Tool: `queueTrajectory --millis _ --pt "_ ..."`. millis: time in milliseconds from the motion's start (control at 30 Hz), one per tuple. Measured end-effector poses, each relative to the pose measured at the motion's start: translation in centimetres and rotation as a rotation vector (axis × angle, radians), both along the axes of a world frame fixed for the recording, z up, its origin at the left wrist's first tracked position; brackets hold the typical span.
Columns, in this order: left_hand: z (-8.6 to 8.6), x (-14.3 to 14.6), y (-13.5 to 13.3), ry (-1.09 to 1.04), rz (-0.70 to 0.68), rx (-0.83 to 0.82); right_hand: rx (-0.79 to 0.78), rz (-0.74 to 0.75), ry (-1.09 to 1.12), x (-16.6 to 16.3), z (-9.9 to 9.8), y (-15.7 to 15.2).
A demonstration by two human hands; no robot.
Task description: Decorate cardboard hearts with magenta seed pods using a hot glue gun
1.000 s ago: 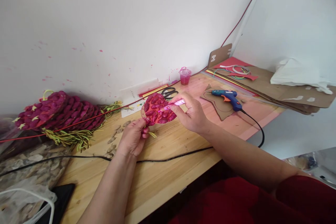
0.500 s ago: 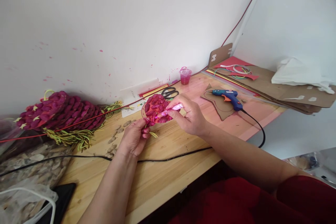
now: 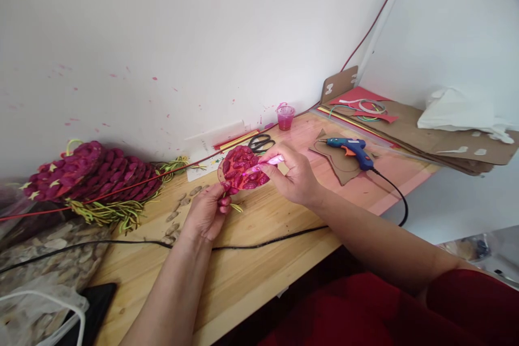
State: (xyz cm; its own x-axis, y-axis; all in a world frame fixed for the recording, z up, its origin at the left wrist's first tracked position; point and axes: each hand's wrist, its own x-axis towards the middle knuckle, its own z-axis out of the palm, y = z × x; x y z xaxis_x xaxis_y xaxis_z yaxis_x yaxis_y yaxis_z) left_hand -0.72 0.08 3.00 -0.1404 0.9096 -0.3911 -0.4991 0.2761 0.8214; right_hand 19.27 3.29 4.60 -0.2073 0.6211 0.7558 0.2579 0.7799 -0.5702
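Observation:
Between the fingers of my left hand (image 3: 208,210) is the near edge of a round craft piece (image 3: 239,165), covered with bumpy magenta-painted lumps on a red ground. Its fingertips are stained pink. My right hand (image 3: 294,177) pinches a paintbrush (image 3: 272,161) with a pale pink handle, its tip touching the painted lumps. A short yellow-green yarn end (image 3: 237,207) pokes out below the piece. Behind it lie black-handled scissors (image 3: 261,143), and a small plastic cup of magenta paint (image 3: 286,118) stands by the wall.
Stacked magenta discs (image 3: 97,170) with yarn tassels lean at the left. A bag of peanut-like shells (image 3: 48,259) sits in front of them; several loose peanuts (image 3: 174,216) lie nearby. A glue gun (image 3: 351,150) rests on cardboard at right. Its black cord (image 3: 275,239) crosses the table.
The brush tip has shifted slightly across the painted lumps, and my right hand has moved a little with it. My left hand keeps its hold on the round piece.

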Motion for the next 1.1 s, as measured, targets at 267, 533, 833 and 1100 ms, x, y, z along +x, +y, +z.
queueTrajectory --millis 267,533,833,1100 --pt "0.0 0.0 -0.1 -0.013 -0.009 0.009 -0.011 -0.003 0.001 0.1 -0.1 0.2" --pt "0.2 0.3 -0.1 -0.035 -0.002 -0.012 -0.009 0.019 -0.011 0.1 0.0 0.2" --pt "-0.1 0.2 -0.2 0.043 -0.022 0.081 0.0 0.022 -0.026 0.3 0.1 0.3" --pt "-0.8 0.2 -0.2 0.117 -0.026 0.13 0.025 -0.013 -0.003 0.5 0.2 0.5"
